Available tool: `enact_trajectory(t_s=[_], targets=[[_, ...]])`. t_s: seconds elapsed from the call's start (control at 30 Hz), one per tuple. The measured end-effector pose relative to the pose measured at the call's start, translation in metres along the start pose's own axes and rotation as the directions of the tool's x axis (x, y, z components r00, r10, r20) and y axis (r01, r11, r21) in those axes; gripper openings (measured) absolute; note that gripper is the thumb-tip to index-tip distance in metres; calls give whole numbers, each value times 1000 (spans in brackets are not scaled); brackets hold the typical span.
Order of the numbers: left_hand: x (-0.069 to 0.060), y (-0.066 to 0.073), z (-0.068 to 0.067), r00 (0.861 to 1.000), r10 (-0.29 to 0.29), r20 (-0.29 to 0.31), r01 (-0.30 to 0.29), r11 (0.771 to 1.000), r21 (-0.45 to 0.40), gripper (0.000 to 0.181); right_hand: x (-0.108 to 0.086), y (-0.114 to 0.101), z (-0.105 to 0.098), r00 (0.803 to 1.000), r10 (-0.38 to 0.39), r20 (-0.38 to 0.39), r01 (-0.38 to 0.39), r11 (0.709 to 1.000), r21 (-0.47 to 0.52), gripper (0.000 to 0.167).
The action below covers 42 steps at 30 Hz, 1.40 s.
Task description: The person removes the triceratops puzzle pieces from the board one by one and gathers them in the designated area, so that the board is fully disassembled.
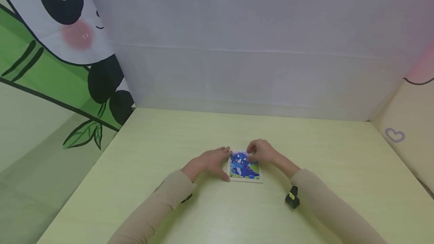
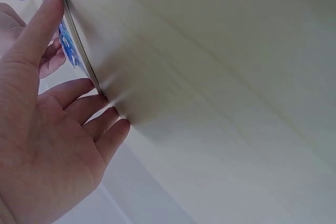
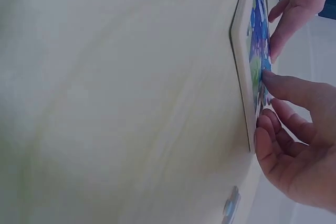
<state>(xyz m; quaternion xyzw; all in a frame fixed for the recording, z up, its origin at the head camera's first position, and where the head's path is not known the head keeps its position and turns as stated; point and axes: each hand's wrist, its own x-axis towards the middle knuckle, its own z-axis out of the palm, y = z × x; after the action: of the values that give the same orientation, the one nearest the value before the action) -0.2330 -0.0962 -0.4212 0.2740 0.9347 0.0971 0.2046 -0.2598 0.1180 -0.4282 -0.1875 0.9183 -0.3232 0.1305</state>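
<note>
A square, pale-rimmed puzzle board (image 1: pixel 245 180) with a blue dinosaur picture (image 1: pixel 241 168) lies flat on the table. Along its left side, my left hand (image 1: pixel 213 162) holds it, thumb at the near corner and fingers at the far one; the left wrist view shows the thumb (image 2: pixel 51 11) against the board's edge (image 2: pixel 84 51). Over the far right part is my right hand (image 1: pixel 263 151). In the right wrist view, its thumb (image 3: pixel 286 86) and index finger pinch a small puzzle piece (image 3: pixel 264 97) at the picture; the fingers partly hide it.
The pale table (image 1: pixel 176 131) meets a whitish cloth wall (image 1: pixel 251 78) behind. A panda-and-bamboo print (image 1: pixel 68 59) hangs at the left, and a beige panel with a heart (image 1: pixel 395 134) stands at the right. A dark wrist camera (image 1: pixel 292 197) hangs below the right sleeve.
</note>
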Motion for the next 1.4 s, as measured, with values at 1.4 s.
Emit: enact_trajectory(t_s=[1.4], targets=[[-2, 1, 0, 1000, -2, -15, 2, 999, -41, 95, -2, 5, -6, 947, -306, 101, 320, 931, -176, 28]])
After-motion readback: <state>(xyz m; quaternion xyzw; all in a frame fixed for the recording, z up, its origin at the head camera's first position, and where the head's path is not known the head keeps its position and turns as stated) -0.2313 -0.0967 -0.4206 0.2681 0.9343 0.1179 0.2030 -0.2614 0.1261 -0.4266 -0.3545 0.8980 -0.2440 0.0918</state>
